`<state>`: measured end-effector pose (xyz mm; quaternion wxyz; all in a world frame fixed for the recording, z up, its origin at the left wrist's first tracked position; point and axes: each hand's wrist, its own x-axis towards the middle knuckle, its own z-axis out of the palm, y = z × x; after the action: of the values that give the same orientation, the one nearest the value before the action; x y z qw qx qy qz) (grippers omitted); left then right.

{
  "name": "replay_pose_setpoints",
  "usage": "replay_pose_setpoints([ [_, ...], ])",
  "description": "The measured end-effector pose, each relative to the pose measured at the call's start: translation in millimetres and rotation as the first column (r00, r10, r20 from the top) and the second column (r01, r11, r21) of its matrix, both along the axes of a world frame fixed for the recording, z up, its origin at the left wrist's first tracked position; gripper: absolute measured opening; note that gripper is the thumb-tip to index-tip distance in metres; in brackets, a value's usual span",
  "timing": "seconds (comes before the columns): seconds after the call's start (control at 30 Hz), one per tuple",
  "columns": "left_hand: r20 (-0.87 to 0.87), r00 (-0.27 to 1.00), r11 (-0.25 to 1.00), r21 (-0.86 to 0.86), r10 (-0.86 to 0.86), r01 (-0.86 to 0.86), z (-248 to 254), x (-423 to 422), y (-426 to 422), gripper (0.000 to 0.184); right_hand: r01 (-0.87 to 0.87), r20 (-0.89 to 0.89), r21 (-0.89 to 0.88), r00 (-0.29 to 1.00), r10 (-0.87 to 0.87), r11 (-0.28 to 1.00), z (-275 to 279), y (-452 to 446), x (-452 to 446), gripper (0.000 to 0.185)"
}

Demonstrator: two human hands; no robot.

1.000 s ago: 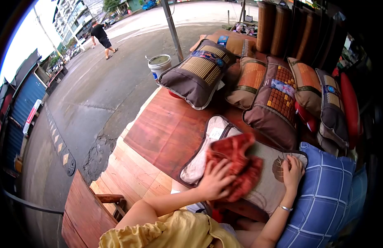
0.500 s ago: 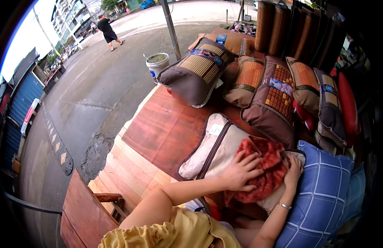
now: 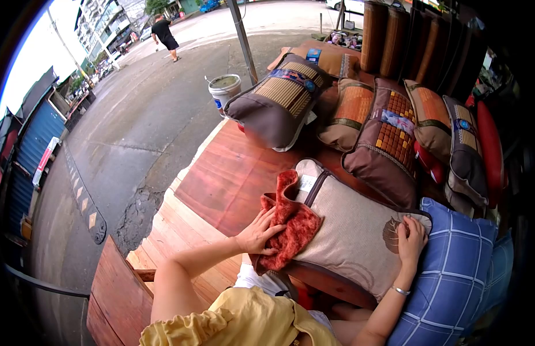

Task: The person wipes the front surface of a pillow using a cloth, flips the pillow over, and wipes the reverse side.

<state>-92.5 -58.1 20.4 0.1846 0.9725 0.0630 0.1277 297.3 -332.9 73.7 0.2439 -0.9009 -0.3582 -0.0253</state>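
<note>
A beige pillow (image 3: 348, 225) with dark piping and a brown leaf print lies on the reddish-brown wooden surface in front of me. Bunched over its left end is a red plush cloth (image 3: 293, 230), partly covering the white label. My left hand (image 3: 258, 233) presses on the cloth's left side and grips it, fingers over the fabric. At the pillow's right end my right hand (image 3: 413, 237) rests with fingers apart and slightly bent, beside the leaf print. A metal bracelet circles that wrist. Touching the pillow's right edge is a blue checked cushion (image 3: 452, 271).
Several pillows with woven panels, such as a grey one (image 3: 279, 106) and a brown one (image 3: 388, 144), lie beyond. A white bucket (image 3: 224, 89) stands by a metal pole (image 3: 242, 40). Rolled mats (image 3: 394, 43) stand upright behind. A wooden stool (image 3: 114, 294) is at lower left.
My left hand has moved left with the red cloth, from the pillow's middle to its left end, uncovering the leaf print. My right hand stays at the right end. A distant person has walked on.
</note>
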Motion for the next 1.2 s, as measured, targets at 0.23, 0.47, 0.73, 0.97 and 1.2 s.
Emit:
replay_pose_setpoints([
  [0.23,-0.054,0.942,0.925,0.178,-0.332,0.336,7.2,23.8,14.6,0.088,-0.013,-0.008,-0.021,1.000,0.013,1.000,0.6,1.0,2.4,0.034],
  [0.47,0.103,0.875,0.870,0.213,-0.472,0.444,36.8,88.9,-32.3,0.074,-0.018,-0.006,-0.004,1.000,0.018,1.000,-1.3,1.6,3.3,0.034],
  [0.73,0.127,0.852,0.861,0.064,-0.508,0.505,70.4,202.1,-131.3,0.075,-0.051,0.036,-0.028,0.998,0.052,0.998,-37.7,-14.4,30.2,0.042],
  [0.97,0.146,0.932,0.943,0.012,-0.332,0.334,69.1,211.6,-128.2,0.063,-0.145,0.104,0.019,0.984,0.142,0.989,-30.0,-20.6,24.4,0.045],
  [1.2,0.122,0.983,0.990,-0.018,0.140,-0.139,60.9,172.1,-22.3,0.058,0.006,-0.022,0.038,1.000,-0.005,0.999,-1.2,-0.6,1.5,0.029],
])
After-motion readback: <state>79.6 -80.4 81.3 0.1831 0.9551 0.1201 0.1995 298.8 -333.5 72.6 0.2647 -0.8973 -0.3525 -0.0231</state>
